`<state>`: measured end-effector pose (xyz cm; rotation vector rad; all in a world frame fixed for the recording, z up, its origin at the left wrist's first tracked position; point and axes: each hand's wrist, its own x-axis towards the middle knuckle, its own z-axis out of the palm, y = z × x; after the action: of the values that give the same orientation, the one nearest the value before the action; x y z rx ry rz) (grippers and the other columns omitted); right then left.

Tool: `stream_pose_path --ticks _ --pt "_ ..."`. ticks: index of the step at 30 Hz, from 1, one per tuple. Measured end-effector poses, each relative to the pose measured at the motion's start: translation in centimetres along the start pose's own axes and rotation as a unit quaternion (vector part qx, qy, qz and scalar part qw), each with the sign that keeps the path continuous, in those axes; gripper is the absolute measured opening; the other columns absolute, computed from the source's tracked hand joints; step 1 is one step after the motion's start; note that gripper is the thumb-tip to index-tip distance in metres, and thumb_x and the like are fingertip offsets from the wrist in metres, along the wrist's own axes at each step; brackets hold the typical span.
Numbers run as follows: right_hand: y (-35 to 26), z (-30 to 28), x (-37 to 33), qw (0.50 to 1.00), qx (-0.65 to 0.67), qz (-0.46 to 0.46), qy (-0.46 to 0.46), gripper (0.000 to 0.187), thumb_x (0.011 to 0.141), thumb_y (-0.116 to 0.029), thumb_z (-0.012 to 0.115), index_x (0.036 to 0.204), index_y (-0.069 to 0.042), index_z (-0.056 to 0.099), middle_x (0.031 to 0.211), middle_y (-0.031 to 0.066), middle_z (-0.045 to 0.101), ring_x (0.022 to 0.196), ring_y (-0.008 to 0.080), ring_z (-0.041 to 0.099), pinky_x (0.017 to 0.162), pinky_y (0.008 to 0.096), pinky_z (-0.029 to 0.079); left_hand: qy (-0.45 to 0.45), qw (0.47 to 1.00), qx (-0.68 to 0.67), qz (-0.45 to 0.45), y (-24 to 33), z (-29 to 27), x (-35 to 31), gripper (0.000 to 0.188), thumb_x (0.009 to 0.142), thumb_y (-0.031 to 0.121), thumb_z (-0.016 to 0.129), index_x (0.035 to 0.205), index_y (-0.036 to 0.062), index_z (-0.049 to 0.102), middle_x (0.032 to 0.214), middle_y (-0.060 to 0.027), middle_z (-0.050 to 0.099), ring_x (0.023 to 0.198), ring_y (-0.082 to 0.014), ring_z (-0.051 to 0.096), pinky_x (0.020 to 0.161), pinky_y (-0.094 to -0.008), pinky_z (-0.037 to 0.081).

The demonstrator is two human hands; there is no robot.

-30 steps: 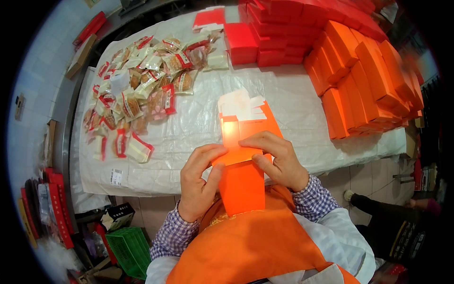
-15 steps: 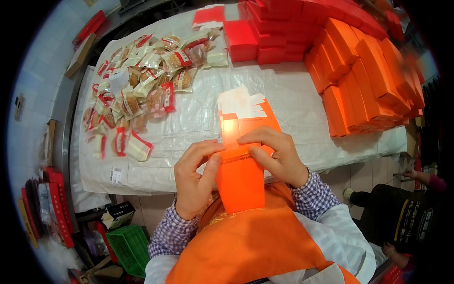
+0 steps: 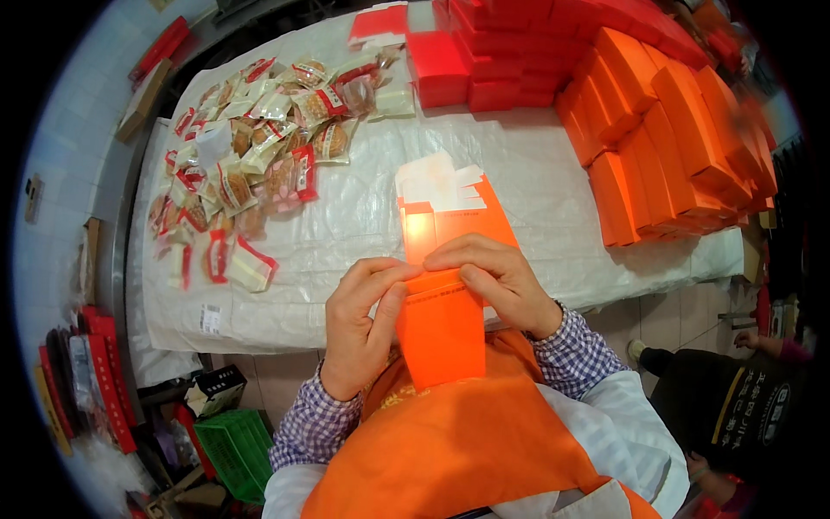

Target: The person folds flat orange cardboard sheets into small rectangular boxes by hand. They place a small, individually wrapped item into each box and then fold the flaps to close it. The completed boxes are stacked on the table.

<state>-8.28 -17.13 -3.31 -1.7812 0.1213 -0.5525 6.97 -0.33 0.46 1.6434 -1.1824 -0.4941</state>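
Note:
Between my hands is an orange paperboard box, its lower end close to my orange apron. My left hand pinches the left corner of its upper edge between thumb and fingers. On the other corner, my right hand grips with the thumb below the edge and the fingers laid over it. Just beyond, flat orange box blanks lie on the table near its front edge, their white inner flaps pointing away from me. The fingers hide part of the box's upper edge.
Many wrapped pastries lie heaped on the white-covered table at left. Red boxes are stacked at the back, orange boxes at the right. A green crate stands low at left; another person is at right.
Both hands have drawn slightly closer together along the box's upper edge, the right fingers shifting left over it. The other person at right has moved a little.

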Motion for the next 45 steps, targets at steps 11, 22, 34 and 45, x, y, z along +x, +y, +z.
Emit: stream_pose_path --ticks 11,22,34,45 --pt "-1.4 -0.6 -0.3 0.995 0.053 0.086 0.023 0.032 0.102 -0.015 0.047 0.120 -0.001 0.070 0.117 0.0102 0.067 0.099 0.0174 0.060 0.085 0.0294 0.049 0.019 0.999 0.011 0.043 -0.8 0.5 -0.5 0.028 0.100 0.009 0.053 0.122 -0.0014 0.066 0.117 -0.0153 0.066 0.108 -0.0265 0.064 0.094 -0.0343 0.049" --pt "-1.3 -0.8 -0.6 0.994 -0.090 0.019 0.064 0.027 0.100 -0.010 0.053 0.113 -0.004 0.075 0.114 0.0094 0.060 0.091 0.0136 0.057 0.082 0.0286 0.047 0.031 0.999 -0.021 0.030 -0.9 1.0 -0.6 0.025 0.099 0.007 0.054 0.117 -0.0007 0.068 0.117 -0.0156 0.067 0.109 -0.0264 0.065 0.094 -0.0342 0.050" --pt "-1.2 0.3 -0.5 0.995 0.027 0.060 0.075 0.024 0.100 -0.009 0.054 0.113 0.000 0.072 0.115 0.0122 0.070 0.107 0.0233 0.066 0.093 0.0339 0.052 0.058 0.997 -0.006 0.045 -0.2 1.6 -1.0 0.028 0.090 0.001 0.057 0.116 0.0007 0.069 0.113 -0.0154 0.066 0.102 -0.0264 0.064 0.089 -0.0346 0.050" --pt "-0.2 -0.8 -1.3 1.000 -0.002 -0.010 0.022 0.030 0.103 -0.013 0.049 0.120 0.000 0.069 0.123 0.0145 0.068 0.114 0.0268 0.065 0.099 0.0360 0.050 0.073 0.996 -0.038 0.027 -0.6 2.3 -1.3 0.022 0.100 0.008 0.055 0.114 -0.0009 0.069 0.112 -0.0153 0.065 0.105 -0.0267 0.063 0.092 -0.0352 0.049"
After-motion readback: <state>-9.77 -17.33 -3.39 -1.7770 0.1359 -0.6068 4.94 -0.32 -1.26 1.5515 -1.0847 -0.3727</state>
